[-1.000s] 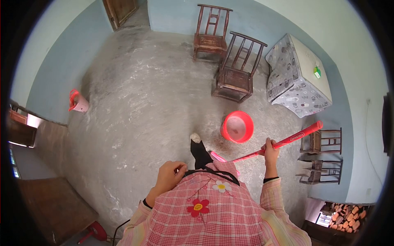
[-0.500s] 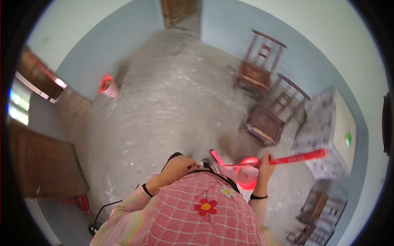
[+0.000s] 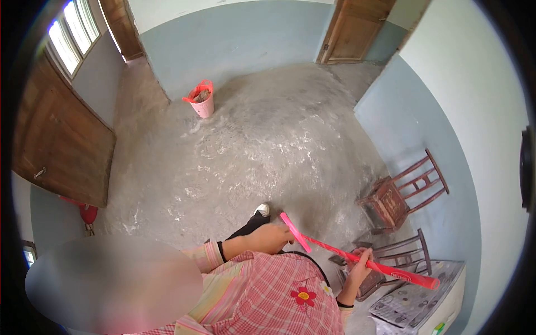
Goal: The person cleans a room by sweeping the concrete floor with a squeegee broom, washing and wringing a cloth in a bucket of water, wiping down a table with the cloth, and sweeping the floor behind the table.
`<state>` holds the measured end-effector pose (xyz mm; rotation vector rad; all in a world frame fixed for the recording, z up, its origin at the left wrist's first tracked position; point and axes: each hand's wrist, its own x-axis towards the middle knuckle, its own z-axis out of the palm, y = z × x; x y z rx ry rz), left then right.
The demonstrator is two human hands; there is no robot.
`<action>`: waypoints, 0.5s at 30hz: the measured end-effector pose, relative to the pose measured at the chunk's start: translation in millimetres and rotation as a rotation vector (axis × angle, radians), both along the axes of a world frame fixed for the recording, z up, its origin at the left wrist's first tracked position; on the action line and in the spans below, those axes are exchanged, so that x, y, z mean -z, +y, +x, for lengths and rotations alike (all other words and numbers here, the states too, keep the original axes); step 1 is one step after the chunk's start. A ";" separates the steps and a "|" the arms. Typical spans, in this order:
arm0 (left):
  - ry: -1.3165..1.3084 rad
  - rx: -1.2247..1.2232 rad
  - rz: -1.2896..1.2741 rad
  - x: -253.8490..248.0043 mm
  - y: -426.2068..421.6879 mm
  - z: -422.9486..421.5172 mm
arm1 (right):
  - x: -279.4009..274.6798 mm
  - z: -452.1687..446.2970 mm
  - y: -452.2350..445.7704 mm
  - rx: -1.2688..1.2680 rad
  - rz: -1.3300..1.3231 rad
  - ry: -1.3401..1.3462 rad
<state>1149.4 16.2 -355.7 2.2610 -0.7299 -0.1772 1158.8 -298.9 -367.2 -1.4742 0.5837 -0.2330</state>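
Observation:
A long red-handled tool (image 3: 402,273) with a pink bar-shaped head (image 3: 296,232) runs across the front of my body. My right hand (image 3: 360,267) is wrapped round its red handle, partway along. Beside the pink head, my left hand (image 3: 271,239) is held in front of the apron with bent fingers; whether it touches the head or holds something cannot be made out. I wear a pink checked apron (image 3: 279,285) with flower patches.
A pink bucket (image 3: 204,106) with red handles stands by the far wall. Two wooden chairs (image 3: 389,202) and a cloth-covered table (image 3: 413,296) are at the right. A brown door (image 3: 61,134) stands at the left, another (image 3: 357,30) at the back.
The view has swung left, so the chairs and table moved right and down and the red basin left view. My left hand has moved right, close to the pink head.

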 end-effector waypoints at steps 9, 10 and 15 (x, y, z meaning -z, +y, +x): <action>0.066 -0.291 -0.089 -8.2 71.1 145.7 | -48.4 191.2 56.3 -0.278 -0.113 0.376; 0.072 -0.295 -0.072 -10.4 75.4 155.1 | -43.8 210.0 58.4 -0.275 -0.118 0.384; 0.189 -0.279 -0.085 1.6 78.4 206.8 | -35.9 289.7 68.5 -0.287 -0.067 0.247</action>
